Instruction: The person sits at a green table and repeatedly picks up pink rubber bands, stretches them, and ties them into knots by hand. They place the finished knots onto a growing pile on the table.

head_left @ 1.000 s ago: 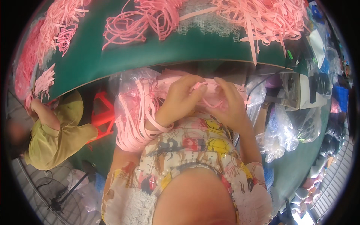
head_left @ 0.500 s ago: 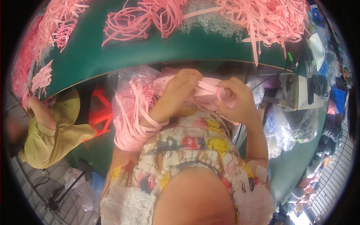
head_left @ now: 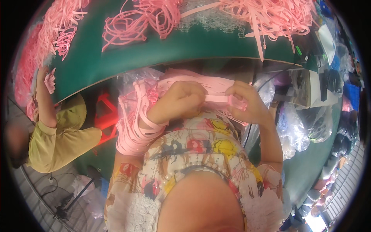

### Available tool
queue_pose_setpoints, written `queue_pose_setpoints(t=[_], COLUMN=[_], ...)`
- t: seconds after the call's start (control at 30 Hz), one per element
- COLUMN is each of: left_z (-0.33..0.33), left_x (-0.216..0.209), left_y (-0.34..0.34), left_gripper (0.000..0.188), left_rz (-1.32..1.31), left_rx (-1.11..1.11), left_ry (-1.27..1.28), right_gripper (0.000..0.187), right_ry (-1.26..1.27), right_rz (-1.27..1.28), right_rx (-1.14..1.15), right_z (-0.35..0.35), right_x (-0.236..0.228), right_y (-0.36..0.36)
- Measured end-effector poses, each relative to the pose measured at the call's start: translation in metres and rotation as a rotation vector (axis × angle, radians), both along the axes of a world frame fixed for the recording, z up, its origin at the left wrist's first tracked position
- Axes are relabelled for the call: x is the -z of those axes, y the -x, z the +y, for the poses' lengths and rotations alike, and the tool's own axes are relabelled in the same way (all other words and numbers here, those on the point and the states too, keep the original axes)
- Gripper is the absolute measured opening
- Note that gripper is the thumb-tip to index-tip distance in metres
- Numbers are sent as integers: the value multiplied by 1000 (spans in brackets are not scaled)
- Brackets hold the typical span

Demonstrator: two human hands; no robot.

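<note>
A narrow pink strap (head_left: pixel 216 98) is stretched nearly level between my two hands, in front of my body. My left hand (head_left: pixel 181 99) is closed on its left end with the fingers curled. On the other end my right hand (head_left: pixel 247 102) pinches it, with a looped part of the strap near the thumb and fingers. Many pink strap loops (head_left: pixel 131 133) hang around my left wrist and forearm. Behind the hands lies a thick bundle of pink straps (head_left: pixel 193 80), partly covered by my left hand.
Beyond my hands is a green table (head_left: pixel 127 58) with pink strap heaps (head_left: pixel 270 17) and small clear pieces (head_left: pixel 212 21). A person in yellow-green clothes (head_left: pixel 58 143) sits at left near a red stool (head_left: pixel 106 118). Clear plastic bags (head_left: pixel 295 129) stand at right.
My hands have moved slightly apart and the strap between them is now drawn straighter. The other person's arm at left has risen toward the table.
</note>
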State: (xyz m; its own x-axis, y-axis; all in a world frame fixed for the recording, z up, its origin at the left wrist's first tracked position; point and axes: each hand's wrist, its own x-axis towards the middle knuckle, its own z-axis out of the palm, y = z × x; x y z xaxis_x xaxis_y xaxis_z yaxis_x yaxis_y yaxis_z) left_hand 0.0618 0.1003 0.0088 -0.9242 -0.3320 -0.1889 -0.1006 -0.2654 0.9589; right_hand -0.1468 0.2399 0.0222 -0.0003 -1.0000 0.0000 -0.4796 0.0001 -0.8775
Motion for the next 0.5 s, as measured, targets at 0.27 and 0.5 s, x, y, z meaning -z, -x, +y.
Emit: queue_pose_setpoints(t=[0.27,0.5], left_z=[-1,-1], left_x=[-17,-24], left_y=[7,10], left_gripper=[19,21], left_rz=[48,56], left_rx=[92,65], left_ry=[409,461], right_gripper=[21,7], right_ry=[-156,-215], right_rz=[-389,-500], right_rx=[46,46], right_z=[4,4], right_x=[-2,-4], right_y=[0,3])
